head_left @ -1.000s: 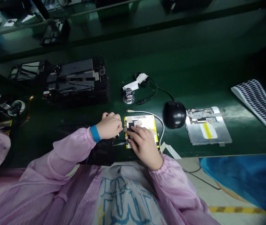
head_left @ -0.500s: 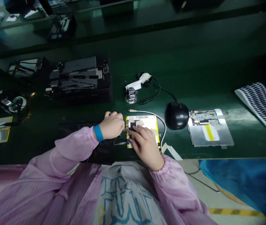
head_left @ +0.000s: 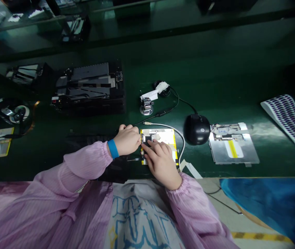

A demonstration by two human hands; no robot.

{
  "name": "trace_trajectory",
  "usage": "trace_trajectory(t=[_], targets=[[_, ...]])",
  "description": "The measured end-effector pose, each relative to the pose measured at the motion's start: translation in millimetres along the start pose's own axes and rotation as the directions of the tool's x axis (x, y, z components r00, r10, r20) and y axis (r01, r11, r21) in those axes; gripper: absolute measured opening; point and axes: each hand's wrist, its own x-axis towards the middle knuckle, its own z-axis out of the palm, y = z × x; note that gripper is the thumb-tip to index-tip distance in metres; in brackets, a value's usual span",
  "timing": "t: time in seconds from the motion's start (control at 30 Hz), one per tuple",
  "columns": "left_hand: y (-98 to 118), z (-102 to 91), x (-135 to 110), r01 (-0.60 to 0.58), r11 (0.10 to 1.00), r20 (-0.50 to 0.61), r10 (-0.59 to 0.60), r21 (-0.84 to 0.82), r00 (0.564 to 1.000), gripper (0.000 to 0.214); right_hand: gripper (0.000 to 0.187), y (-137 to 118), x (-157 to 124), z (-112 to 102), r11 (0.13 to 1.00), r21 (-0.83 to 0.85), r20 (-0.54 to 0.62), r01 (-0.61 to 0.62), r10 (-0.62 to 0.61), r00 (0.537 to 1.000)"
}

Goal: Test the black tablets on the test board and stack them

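A flat panel with yellow-taped edges and a small circuit board (head_left: 173,138) lies on the green bench. My left hand (head_left: 128,139), with a blue wristband (head_left: 113,148), is closed at the panel's left edge; its fingertips are hidden, and I cannot make out what they pinch. My right hand (head_left: 161,160) rests on the panel with fingers spread, the fingertips near the circuit board on the left side. Below my left hand sits a dark flat sheet-like piece (head_left: 116,169). A white cable (head_left: 178,131) curves around the panel's top and right side, its plug end lying above the panel.
A metal tally counter (head_left: 146,105) stands behind the panel. To the right are a black HP mouse (head_left: 197,129), a silver panel (head_left: 226,152) and a patterned label sheet (head_left: 287,117). Stacked black device parts (head_left: 90,86) sit back left, and a tape roll (head_left: 22,114) lies far left.
My left hand has shifted slightly right, closer against the panel's edge. The right hand stays on the panel with its fingers nearly unchanged. The camera view has shifted a little.
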Motion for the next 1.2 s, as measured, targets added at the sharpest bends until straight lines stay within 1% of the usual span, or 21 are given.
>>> trace_trajectory(t=[0.17,0.3,0.4,0.5,0.6,0.67,0.73,0.77,0.83,0.87,0.93,0.97,1.0,1.03,1.07,1.1,1.13,1.17,1.2], targets=[[-2,1.1,0,-0.009,1.000,0.002,0.009,-0.005,1.000,0.025,0.039,0,0,0,0.999,-0.038,0.013,0.016,-0.016,1.000],[-2,2.7,-1,-0.012,1.000,0.001,0.012,-0.008,1.000,0.024,0.044,-1,0,0,0.998,-0.059,0.025,0.030,-0.028,0.999],[-2,3.1,-1,-0.013,1.000,-0.013,0.013,-0.013,1.000,0.023,0.044,-2,1,-1,0.999,-0.032,0.025,0.012,-0.011,1.000],[-2,1.0,-1,-0.004,1.000,-0.021,0.003,-0.020,1.000,0.022,0.042,0,-1,-5,0.999,0.048,0.009,0.011,-0.011,1.000],[0,-4.7,-5,0.013,0.998,-0.045,-0.016,-0.056,0.999,0.020,0.036,3,-6,-11,0.991,0.115,-0.054,-0.067,0.073,0.996],[5,-9.1,-11,0.018,0.995,-0.132,-0.031,-0.098,0.991,0.017,0.031,4,-10,-17,0.967,0.213,-0.053,-0.142,0.156,0.986],[14,-12.1,-19,-0.050,0.982,-0.212,0.011,-0.181,0.977,0.015,0.025,4,-12,-22,0.898,0.390,0.010,-0.203,0.216,0.976],[19,-12.6,-23,-0.107,0.963,-0.216,0.053,-0.247,0.975,0.013,0.022,3,-12,-25,0.843,0.488,0.038,-0.227,0.239,0.970],[29,-11.1,-31,-0.191,0.888,-0.150,0.140,-0.419,0.979,0.017,0.016,0,-10,-29,0.700,0.668,0.072,-0.254,0.279,0.958],[32,-9.4,-34,-0.191,0.845,-0.104,0.161,-0.499,0.981,0.022,0.015,-1,-8,-30,0.619,0.743,0.081,-0.255,0.295,0.952],[34,-5.4,-37,-0.128,0.789,-0.038,0.132,-0.601,0.991,0.027,0.018,-2,-3,-29,0.469,0.843,0.108,-0.262,0.330,0.938],[32,-3.7,-38,-0.095,0.778,-0.027,0.100,-0.621,0.995,0.024,0.019,-2,-2,-28,0.418,0.867,0.124,-0.272,0.348,0.929],[29,-2.3,-38,-0.072,0.779,-0.034,0.065,-0.623,0.997,0.018,0.019,0,0,-27,0.394,0.875,0.130,-0.283,0.370,0.920],[24,-1.5,-38,-0.061,0.792,-0.055,0.035,-0.608,0.998,0.012,0.018,1,0,-25,0.400,0.870,0.119,-0.288,0.396,0.910],[19,-1.0,-38,-0.063,0.814,-0.087,0.016,-0.577,0.996,0.008,0.016,3,0,-23,0.436,0.852,0.089,-0.289,0.423,0.902],[14,-0.7,-38,-0.076,0.844,-0.126,0.010,-0.532,0.992,0.006,0.013,5,0,-21,0.500,0.818,0.044,-0.285,0.439,0.897],[9,-0.4,-38,-0.090,0.874,-0.161,0.014,-0.478,0.987,0.006,0.011,7,-1,-19,0.583,0.766,-0.011,-0.272,0.435,0.900],[5,0.0,-38,-0.102,0.900,-0.188,0.023,-0.423,0.982,0.006,0.010,8,-3,-17,0.672,0.698,-0.067,-0.248,0.405,0.912],[3,0.8,-39,-0.109,0.921,-0.204,0.032,-0.374,0.978,0.008,0.010,9,-4,-15,0.757,0.619,-0.114,-0.209,0.350,0.930]])
